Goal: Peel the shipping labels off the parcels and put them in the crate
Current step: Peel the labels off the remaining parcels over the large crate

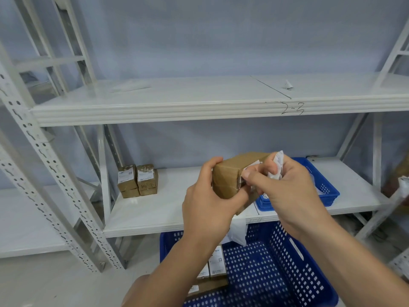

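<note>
The parcel [228,176] is a small brown cardboard box wrapped in glossy tape, held in the air in front of the lower shelf [166,209] and above the blue crate [276,273]. The left hand [208,200] has its grip closed round the box's near end, fingers over the top and thumb underneath. The right hand [285,187] pinches the white shipping label [251,166] on the box's right side, one edge lifted off the cardboard, and also holds crumpled white paper [277,165] in its curled fingers. In the perforated crate lie several labelled parcels [218,262], partly hidden by the left forearm, and a white bag [239,231] hangs at its far rim. A smaller blue tray [325,187] sits on the shelf behind the right hand, which covers its left part. Stacked brown boxes [138,180] stand well apart at the shelf's left. The held box's long axis runs away from the person, tilted up toward the back right.
</note>
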